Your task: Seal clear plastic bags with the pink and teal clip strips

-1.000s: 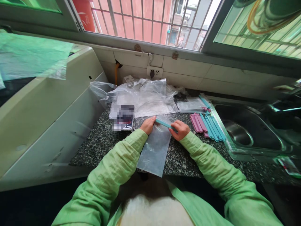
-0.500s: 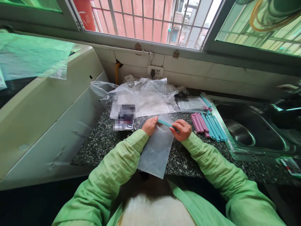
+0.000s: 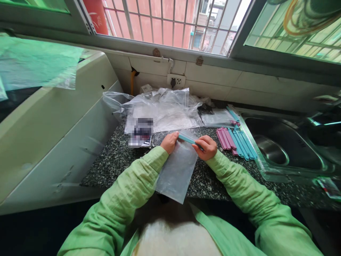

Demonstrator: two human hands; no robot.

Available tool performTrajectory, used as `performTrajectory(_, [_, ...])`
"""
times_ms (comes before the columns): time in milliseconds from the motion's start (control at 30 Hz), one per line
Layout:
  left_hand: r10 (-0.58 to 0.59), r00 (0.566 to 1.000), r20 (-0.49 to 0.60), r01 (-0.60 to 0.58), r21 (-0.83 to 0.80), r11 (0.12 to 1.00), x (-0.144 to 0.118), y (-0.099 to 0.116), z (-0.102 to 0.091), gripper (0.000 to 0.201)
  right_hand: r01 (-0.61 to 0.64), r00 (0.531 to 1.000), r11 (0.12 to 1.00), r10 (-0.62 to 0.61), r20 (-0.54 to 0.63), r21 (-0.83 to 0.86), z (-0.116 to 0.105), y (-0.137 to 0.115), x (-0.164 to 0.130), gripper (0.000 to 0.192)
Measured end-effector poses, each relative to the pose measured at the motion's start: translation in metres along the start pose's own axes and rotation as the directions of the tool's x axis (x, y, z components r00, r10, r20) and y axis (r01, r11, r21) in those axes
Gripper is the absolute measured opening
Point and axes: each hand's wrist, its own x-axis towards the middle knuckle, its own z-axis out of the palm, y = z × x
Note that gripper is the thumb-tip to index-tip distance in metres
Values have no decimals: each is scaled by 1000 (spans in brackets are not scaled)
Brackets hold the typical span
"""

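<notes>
A blue bag sealing clip (image 3: 187, 139) lies across the top of a clear plastic bag (image 3: 176, 172). My left hand (image 3: 169, 142) pinches the clip's left end together with the bag's edge. At the other end, the thumb and fingers of my right hand (image 3: 207, 147) are closed on the clip. The bag hangs flat below the clip, its lower end reaching past the counter's front edge. To the right of my right hand lie a row of pink clips (image 3: 226, 139) and a row of blue clips (image 3: 243, 144).
Crumpled clear plastic sheeting (image 3: 165, 110) covers the back of the granite counter (image 3: 112, 160). Flat bags with clips (image 3: 220, 118) lie beside the sink (image 3: 287, 142). A blurred-out packet (image 3: 141, 133) sits left of my hands. A pale appliance (image 3: 87, 85) stands at the left.
The bag's lower end has shifted slightly toward me and to the left. Both hands keep nearly the same place and grip on the clip.
</notes>
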Motion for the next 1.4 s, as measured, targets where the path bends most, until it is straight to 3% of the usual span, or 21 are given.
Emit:
performTrajectory(633, [16, 1000, 1, -16, 2, 1000, 0, -2, -1, 41, 5, 1000, 1000, -5, 10, 7, -2, -1, 1, 12])
performTrajectory(1400, [43, 999, 25, -45, 78, 996, 0, -4, -2, 48, 107, 991, 994, -109, -78, -27, -7, -3, 5, 8])
